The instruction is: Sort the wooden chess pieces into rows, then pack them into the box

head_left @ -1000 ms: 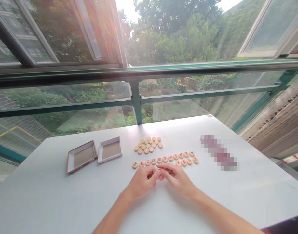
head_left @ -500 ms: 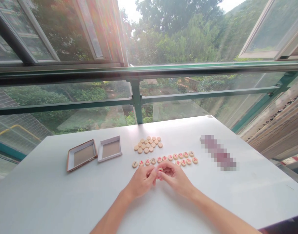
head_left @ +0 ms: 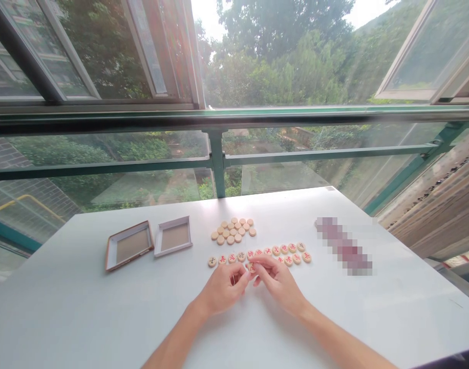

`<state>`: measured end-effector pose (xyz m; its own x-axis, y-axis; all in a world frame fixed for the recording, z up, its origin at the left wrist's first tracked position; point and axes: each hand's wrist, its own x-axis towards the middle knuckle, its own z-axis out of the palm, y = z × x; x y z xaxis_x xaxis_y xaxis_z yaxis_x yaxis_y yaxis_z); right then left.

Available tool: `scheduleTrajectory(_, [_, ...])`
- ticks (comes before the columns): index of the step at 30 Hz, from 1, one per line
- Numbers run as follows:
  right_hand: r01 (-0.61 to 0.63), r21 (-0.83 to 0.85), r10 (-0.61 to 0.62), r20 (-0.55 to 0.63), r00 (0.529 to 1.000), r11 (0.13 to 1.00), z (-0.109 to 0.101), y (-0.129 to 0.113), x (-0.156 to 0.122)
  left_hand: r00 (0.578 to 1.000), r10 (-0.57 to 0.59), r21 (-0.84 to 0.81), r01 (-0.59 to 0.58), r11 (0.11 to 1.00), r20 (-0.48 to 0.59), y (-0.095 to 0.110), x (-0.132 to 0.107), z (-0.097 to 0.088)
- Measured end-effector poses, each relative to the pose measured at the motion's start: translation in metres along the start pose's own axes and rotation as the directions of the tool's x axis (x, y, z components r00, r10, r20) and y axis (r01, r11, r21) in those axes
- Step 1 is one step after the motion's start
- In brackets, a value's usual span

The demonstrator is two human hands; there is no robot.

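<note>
A small round wooden chess piece (head_left: 251, 267) with a red mark on its face is pinched at the tips of the right hand (head_left: 277, 281), just above the white bench (head_left: 65, 318). The fingers (head_left: 262, 262) of that hand are closed on the piece from above and from its right side. The left hand (head_left: 222, 288) is brought up against it from the left, its fingers (head_left: 239, 280) curled in, with the thumb tip set just beside the piece. Whether the piece is also gripped by them cannot be told, since the contact is hidden by the knuckles.

Directly beyond the fingertips, a row of pieces (head_left: 284, 250) is laid face up, with red and dark characters showing. The row extends past the fingers on both sides, and its middle part is partly covered by the right hand's fingers. Further beyond, and slightly to the left of the fingertips, a cluster of blank pieces (head_left: 233, 230) is packed together, well apart from both hands.

Well to the left of the left hand's fingers, two shallow square box halves are set side by side: a brown-edged one (head_left: 128, 246) and a pale one (head_left: 173, 236), both open and facing upward. To the right of the right hand's fingers, a blurred patch (head_left: 344, 246) is seen on the bench. Behind the bench, a green window rail (head_left: 217, 161) is seen.
</note>
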<state>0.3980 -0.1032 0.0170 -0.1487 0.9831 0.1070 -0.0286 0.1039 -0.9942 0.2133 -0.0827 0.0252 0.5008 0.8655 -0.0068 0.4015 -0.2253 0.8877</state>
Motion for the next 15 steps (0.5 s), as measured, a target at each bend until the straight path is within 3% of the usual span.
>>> scheduleTrajectory(15, [0.04, -0.078, -0.032, 0.103, 0.994, 0.996, 0.0015, 0.0001, -0.0043, 0.999, 0.035, -0.019, -0.035, 0.999, -0.023, 0.0004, -0.0001, -0.0004])
